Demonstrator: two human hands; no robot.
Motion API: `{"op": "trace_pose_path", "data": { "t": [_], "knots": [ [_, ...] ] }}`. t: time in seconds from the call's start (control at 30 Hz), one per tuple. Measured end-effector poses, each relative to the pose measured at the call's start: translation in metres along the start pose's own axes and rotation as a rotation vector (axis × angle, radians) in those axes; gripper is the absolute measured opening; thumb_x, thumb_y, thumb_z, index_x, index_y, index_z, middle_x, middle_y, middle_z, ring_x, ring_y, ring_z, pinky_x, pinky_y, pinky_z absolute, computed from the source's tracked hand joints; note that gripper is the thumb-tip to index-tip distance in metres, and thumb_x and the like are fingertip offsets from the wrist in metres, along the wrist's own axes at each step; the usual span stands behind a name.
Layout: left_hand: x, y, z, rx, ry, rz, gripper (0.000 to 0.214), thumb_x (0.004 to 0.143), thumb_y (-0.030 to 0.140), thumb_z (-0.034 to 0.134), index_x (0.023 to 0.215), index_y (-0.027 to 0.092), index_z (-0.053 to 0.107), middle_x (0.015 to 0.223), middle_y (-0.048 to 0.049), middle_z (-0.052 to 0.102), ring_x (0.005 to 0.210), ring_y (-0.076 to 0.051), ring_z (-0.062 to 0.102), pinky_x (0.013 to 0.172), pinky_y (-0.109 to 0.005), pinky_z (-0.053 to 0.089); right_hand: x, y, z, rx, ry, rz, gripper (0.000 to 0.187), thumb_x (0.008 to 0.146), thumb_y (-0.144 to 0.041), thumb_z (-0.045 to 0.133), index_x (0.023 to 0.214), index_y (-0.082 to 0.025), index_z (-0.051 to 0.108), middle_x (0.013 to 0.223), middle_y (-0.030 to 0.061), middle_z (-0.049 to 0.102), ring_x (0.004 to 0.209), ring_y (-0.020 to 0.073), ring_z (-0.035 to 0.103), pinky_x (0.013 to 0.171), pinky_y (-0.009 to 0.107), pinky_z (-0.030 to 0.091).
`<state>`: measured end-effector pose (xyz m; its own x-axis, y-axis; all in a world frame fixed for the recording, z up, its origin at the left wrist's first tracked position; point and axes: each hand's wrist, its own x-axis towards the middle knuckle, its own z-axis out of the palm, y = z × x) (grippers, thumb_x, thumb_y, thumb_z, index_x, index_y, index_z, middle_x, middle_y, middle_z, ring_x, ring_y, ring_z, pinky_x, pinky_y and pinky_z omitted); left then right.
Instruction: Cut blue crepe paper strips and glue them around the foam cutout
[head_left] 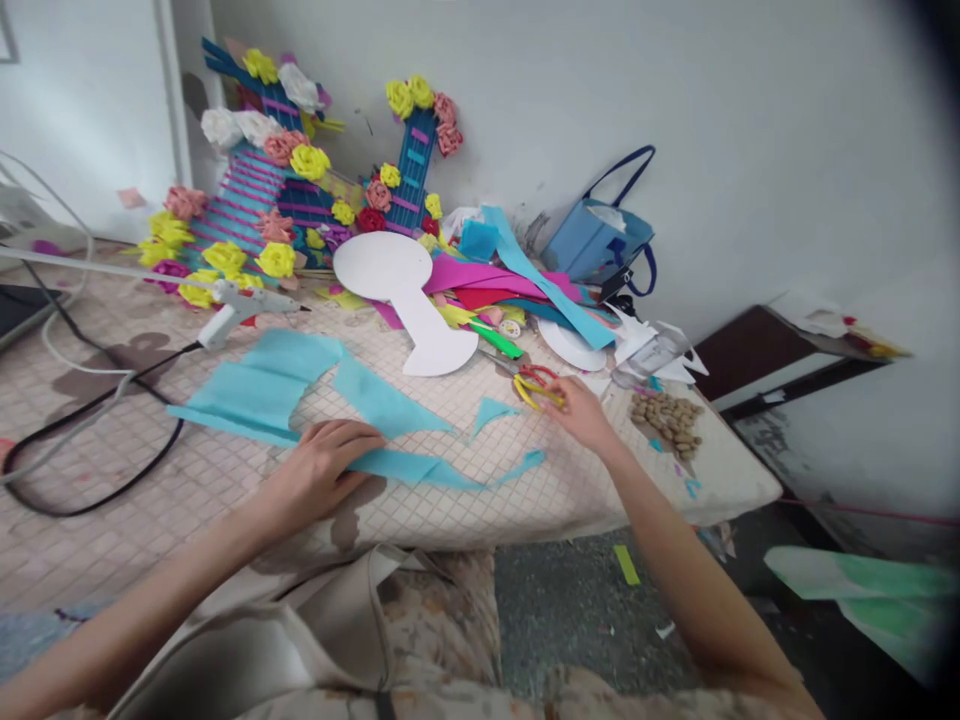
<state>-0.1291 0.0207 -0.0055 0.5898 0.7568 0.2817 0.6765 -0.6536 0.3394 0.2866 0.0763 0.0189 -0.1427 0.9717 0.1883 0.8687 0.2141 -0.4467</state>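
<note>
My left hand (319, 470) rests palm down on a long strip of light blue foam sheet (405, 465), fingers curled over its edge. More blue foam pieces (262, 385) lie beside it on the checked tablecloth (187, 470). My right hand (577, 410) reaches to the right and touches the yellow and red handles of a pair of scissors (534, 383). Its fingers are bent around the handles. A small blue offcut (491, 410) lies between my hands.
A white glue gun (244, 305) with a black cord (97, 490) lies at the left. Paper-flower decorations (255, 200), a white cutout (412, 300), coloured foam scraps (510, 280) and a blue bag (600, 240) crowd the back. Peanuts (667, 420) sit near the right edge.
</note>
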Motion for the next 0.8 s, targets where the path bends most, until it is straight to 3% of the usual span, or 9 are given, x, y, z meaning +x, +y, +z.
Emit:
{"op": "trace_pose_path", "data": {
  "t": [0.07, 0.13, 0.3, 0.43, 0.63, 0.8],
  "knots": [
    [0.0, -0.002, 0.0, -0.012, 0.002, -0.01, 0.031, 0.085, 0.02, 0.05, 0.114, 0.022, 0.061, 0.118, -0.0076, 0.063, 0.11, -0.026, 0.055, 0.093, -0.043, 0.042, 0.023, 0.009, 0.002, -0.022, -0.047, -0.005, 0.03, 0.071, -0.039, 0.065, 0.091, -0.021, 0.052, 0.097, 0.0071, 0.057, 0.092, 0.0239, 0.055, 0.079, 0.036, 0.043],
    [-0.001, -0.005, -0.001, -0.029, 0.014, -0.015, 0.029, 0.085, 0.018, 0.048, 0.111, 0.022, 0.062, 0.118, -0.0071, 0.063, 0.11, -0.025, 0.055, 0.095, -0.043, 0.041, 0.042, 0.017, 0.004, -0.026, -0.13, -0.009, 0.034, 0.068, -0.042, 0.067, 0.089, -0.021, 0.051, 0.086, 0.0037, 0.057, 0.079, 0.0206, 0.055, 0.07, 0.033, 0.044],
    [-0.002, -0.015, -0.002, -0.078, 0.031, -0.021, 0.021, 0.086, 0.018, 0.048, 0.1, 0.02, 0.063, 0.116, -0.0059, 0.064, 0.109, -0.023, 0.057, 0.095, -0.039, 0.043, 0.065, 0.033, 0.002, -0.057, -0.23, -0.022, 0.038, 0.063, -0.049, 0.069, 0.08, -0.022, 0.048, 0.075, 0.0001, 0.056, 0.069, 0.0173, 0.052, 0.061, 0.028, 0.039],
    [-0.001, -0.02, -0.006, -0.078, 0.012, 0.003, 0.018, 0.084, 0.016, 0.051, 0.097, 0.021, 0.063, 0.113, -0.0052, 0.065, 0.108, -0.022, 0.058, 0.094, -0.039, 0.044, 0.067, 0.038, -0.001, -0.106, -0.242, -0.003, 0.043, 0.058, -0.052, 0.071, 0.075, -0.022, 0.046, 0.069, -0.0013, 0.055, 0.065, 0.0173, 0.051, 0.057, 0.027, 0.035],
    [0.01, -0.017, -0.023, -0.141, -0.098, 0.046, 0.016, 0.088, 0.02, 0.048, 0.09, 0.02, 0.064, 0.101, -0.0051, 0.067, 0.097, -0.02, 0.061, 0.087, -0.034, 0.045, 0.062, 0.034, -0.007, -0.103, -0.306, 0.0, 0.04, 0.068, -0.059, 0.061, 0.073, -0.022, 0.046, 0.065, -0.0006, 0.056, 0.061, 0.0165, 0.049, 0.055, 0.028, 0.033],
    [0.023, -0.023, -0.036, -0.21, -0.2, -0.022, 0.023, 0.09, 0.03, 0.045, 0.089, 0.017, 0.064, 0.09, -0.0057, 0.068, 0.086, -0.019, 0.062, 0.075, -0.028, 0.046, 0.05, 0.032, -0.021, -0.054, -0.337, 0.027, 0.043, 0.076, -0.064, 0.049, 0.082, -0.021, 0.048, 0.071, 0.0027, 0.061, 0.065, 0.0183, 0.055, 0.057, 0.029, 0.038]
  ]
}}
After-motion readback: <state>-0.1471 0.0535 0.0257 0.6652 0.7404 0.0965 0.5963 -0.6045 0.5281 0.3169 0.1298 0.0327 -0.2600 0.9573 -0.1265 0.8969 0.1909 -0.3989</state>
